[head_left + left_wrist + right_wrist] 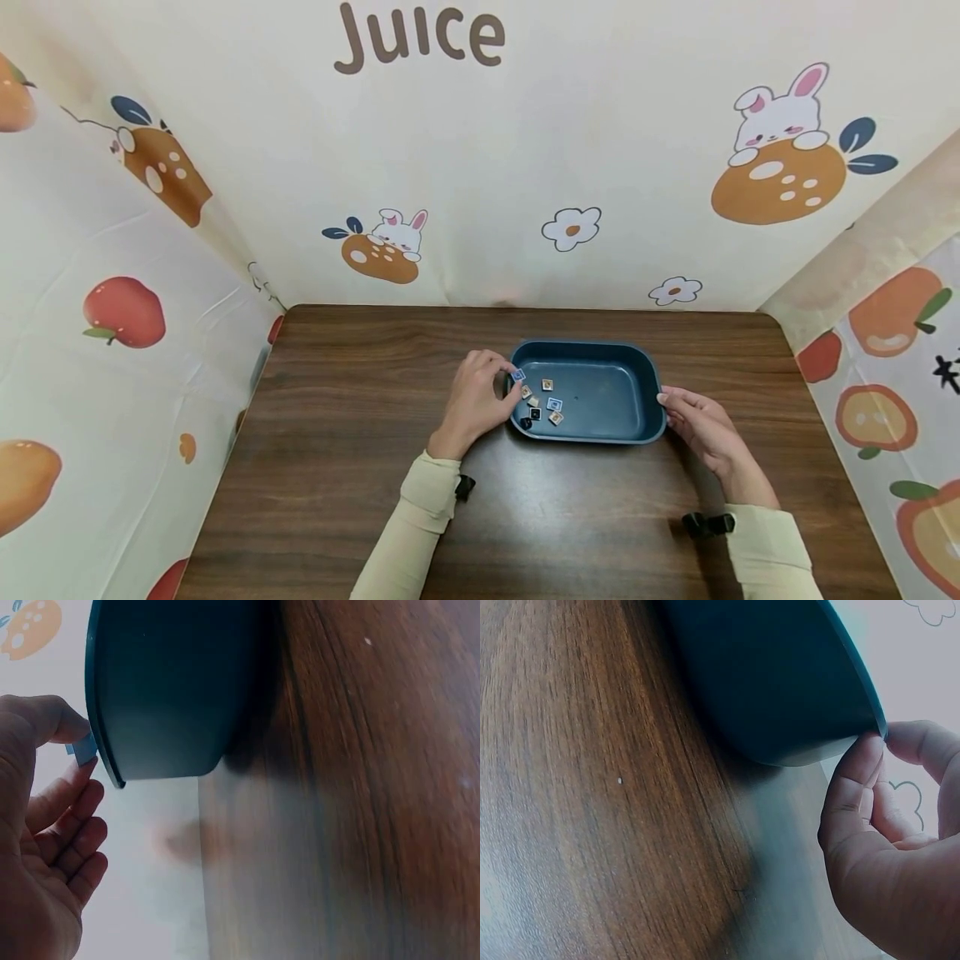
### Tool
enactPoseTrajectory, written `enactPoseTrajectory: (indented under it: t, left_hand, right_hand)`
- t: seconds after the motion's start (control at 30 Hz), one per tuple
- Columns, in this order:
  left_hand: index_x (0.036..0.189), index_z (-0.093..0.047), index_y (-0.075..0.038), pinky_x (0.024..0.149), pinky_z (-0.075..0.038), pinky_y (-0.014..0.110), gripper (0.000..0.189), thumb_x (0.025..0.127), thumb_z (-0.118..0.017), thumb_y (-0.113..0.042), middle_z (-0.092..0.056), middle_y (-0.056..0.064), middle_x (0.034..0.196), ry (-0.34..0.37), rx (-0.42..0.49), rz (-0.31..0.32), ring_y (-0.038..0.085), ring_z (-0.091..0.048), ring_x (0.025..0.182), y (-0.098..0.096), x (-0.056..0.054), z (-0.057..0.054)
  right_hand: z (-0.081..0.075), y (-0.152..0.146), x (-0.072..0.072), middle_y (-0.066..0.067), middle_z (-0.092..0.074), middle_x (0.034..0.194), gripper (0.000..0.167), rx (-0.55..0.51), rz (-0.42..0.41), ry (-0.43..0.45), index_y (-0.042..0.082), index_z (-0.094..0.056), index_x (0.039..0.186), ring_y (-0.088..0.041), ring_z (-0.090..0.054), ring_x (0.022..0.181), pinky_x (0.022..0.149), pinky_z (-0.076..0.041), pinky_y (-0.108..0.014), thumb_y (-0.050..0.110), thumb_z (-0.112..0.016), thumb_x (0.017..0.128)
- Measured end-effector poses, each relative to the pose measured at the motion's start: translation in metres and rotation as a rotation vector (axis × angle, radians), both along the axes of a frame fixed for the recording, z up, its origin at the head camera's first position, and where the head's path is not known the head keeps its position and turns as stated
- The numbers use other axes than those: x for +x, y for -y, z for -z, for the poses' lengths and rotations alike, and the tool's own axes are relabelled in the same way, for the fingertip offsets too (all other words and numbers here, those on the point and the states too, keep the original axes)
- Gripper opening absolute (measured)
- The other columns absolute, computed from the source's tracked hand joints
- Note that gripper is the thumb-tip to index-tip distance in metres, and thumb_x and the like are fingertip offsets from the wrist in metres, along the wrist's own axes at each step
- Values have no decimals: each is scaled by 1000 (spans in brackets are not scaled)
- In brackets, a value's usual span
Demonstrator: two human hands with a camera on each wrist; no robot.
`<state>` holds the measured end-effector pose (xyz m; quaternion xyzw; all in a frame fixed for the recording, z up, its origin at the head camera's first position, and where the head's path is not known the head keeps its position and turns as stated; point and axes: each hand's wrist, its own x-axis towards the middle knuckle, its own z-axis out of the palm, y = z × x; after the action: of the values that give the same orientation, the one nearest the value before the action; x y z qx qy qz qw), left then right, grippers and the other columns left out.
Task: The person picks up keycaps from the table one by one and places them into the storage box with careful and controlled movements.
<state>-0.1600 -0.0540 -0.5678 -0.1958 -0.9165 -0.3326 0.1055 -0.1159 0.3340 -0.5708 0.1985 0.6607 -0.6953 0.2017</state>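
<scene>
A dark blue rectangular tray [607, 392] sits on the table, its left end holding several small square pieces [554, 405] with blue, tan and black faces. At the tray's left rim, my left hand [474, 398] pinches one small blue square piece [518, 376] between thumb and index finger. That blue block [85, 749] shows beside the tray's outer wall [172, 682] in the left wrist view; the other fingers are loosely bent. My right hand [705, 429] grips the tray's right rim between thumb and fingers, seen close up in the right wrist view with the tray wall [772, 682].
The brown wood-grain table [360, 433] extends around the tray. A printed cloth [480, 167] with fruit and rabbits hangs behind it, and similar cloths stand at the left and right sides. Dark wrist devices [708, 525] are strapped at the sleeves.
</scene>
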Motion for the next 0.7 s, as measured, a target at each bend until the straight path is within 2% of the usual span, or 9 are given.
enactPoseTrajectory:
  t: [0.2,0.53,0.7]
  left_hand:
    - [101,-79,-16,99,-54,40,16,92,-79,-29,-71,-2,107,3,-14,28,20,-62,110,-7,1,-1]
    - [100,-79,-16,99,-54,39,14,92,-80,-28,-71,-2,109,-52,-32,79,21,-62,110,-16,1,1]
    - [101,-78,-16,100,-53,39,15,93,-79,-29,-71,-1,111,-50,-45,100,21,-62,111,-20,1,1]
  right_hand:
    - [-1,0,0,17,-76,99,9,-22,10,-4,31,-77,103,1,-67,87,82,-57,-16,26,-69,104]
    - [-4,0,-1,15,-77,98,10,-53,19,-11,28,-78,102,0,-68,86,82,-58,-17,24,-69,104]
    - [-3,0,-2,15,-77,97,10,-50,24,-8,28,-78,101,0,-68,85,81,-58,-17,24,-69,104]
